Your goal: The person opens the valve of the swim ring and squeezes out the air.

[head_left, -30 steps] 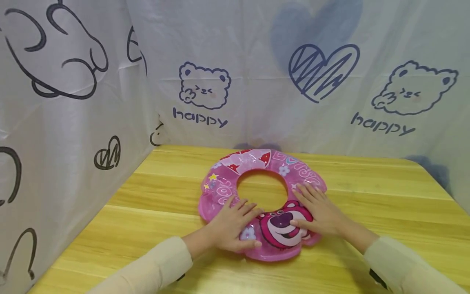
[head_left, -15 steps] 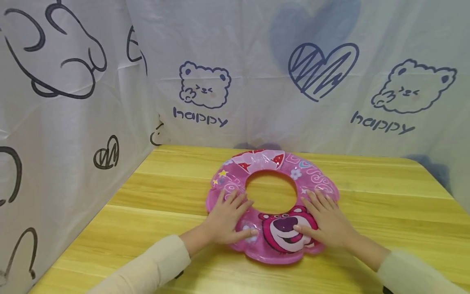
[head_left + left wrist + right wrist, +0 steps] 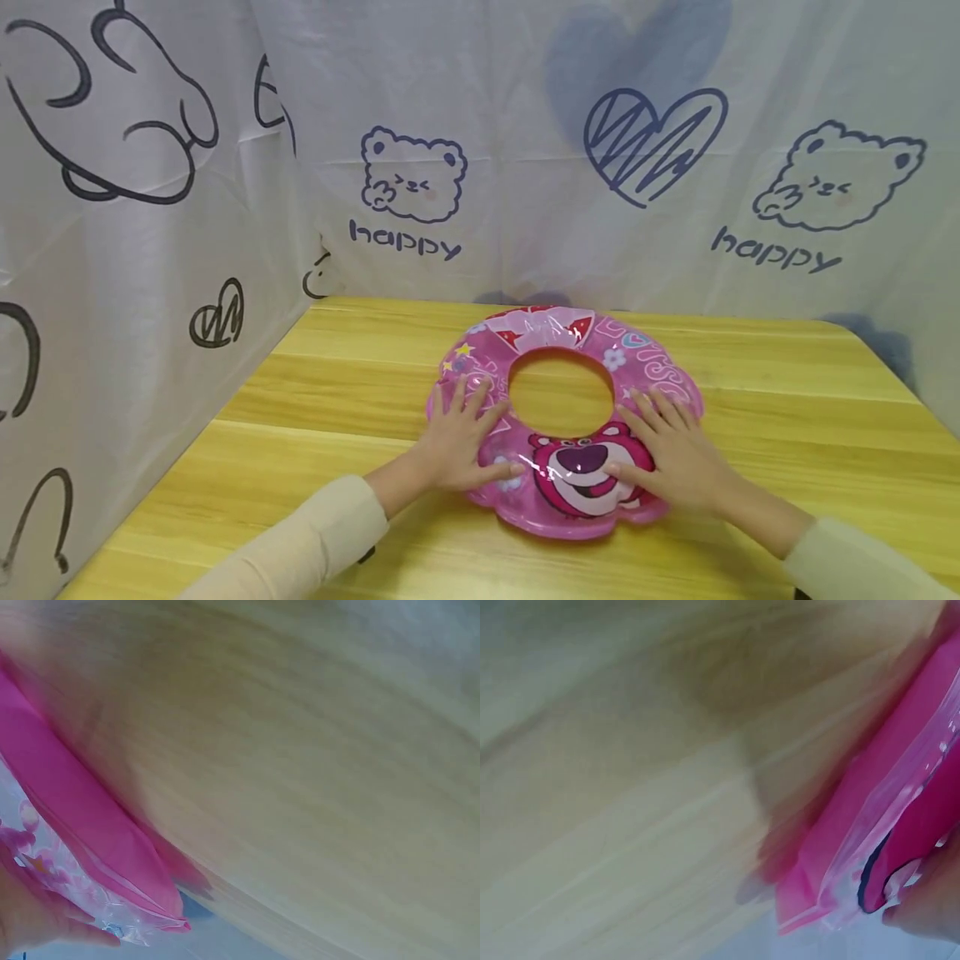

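Note:
A pink inflatable swim ring (image 3: 558,508) with a printed bear face at its near side lies flat on the wooden table. On its left near part rests my left hand (image 3: 459,442), fingers spread and fairly straight. My right hand (image 3: 678,458) lies the same way on the right near part, its thumb over the bear print. In the left wrist view the ring's pink side (image 3: 90,802) shows beside the hand (image 3: 37,919). The right wrist view holds the ring's edge (image 3: 855,832) and part of the hand (image 3: 930,900).
The yellow wood-grain table (image 3: 300,433) extends around the ring on every side. White cloth (image 3: 525,125) printed with bears and hearts hangs along the back, and another sheet (image 3: 150,250) hangs at the left.
The swim ring has slid to the right and turned slightly clockwise. Both hands stay on it; the right hand has shifted right, the left a little forward with its fingers more spread.

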`<action>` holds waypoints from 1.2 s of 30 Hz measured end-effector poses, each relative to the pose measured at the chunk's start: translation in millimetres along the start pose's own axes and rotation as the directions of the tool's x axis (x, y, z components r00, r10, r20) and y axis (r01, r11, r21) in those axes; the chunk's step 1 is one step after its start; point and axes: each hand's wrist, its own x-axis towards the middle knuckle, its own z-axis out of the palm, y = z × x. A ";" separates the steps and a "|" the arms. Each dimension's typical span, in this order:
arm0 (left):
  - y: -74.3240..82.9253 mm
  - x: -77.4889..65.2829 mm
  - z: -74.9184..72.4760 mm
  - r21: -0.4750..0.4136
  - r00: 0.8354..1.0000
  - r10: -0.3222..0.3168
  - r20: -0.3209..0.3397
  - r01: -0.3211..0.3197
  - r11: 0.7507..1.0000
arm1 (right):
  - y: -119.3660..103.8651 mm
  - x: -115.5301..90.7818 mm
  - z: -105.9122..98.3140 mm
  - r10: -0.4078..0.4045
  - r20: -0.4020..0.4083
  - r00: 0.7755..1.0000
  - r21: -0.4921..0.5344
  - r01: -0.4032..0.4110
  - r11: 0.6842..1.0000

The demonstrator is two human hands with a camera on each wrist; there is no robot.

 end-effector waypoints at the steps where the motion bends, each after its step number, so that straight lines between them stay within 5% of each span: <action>1: -0.3 -0.3 0.7 -0.011 1.000 0.000 0.003 0.000 1.000 | 2.0 1.5 -1.0 -0.013 -0.003 1.000 0.006 0.013 1.000; 12: -5.7 1.4 4.2 -0.079 0.999 0.039 0.035 -0.036 0.996 | 26.1 12.6 -10.2 -0.095 0.007 0.995 0.102 0.094 0.990; 26: -14.9 17.7 -0.7 -0.103 0.985 0.138 0.107 -0.127 0.987 | 31.0 11.5 -9.4 -0.153 0.002 0.988 -0.008 0.153 0.988; 36: -17.9 20.8 0.9 -0.083 0.988 0.139 0.069 -0.133 0.988 | 32.0 7.6 2.1 -0.204 -0.003 0.979 -0.078 0.203 0.976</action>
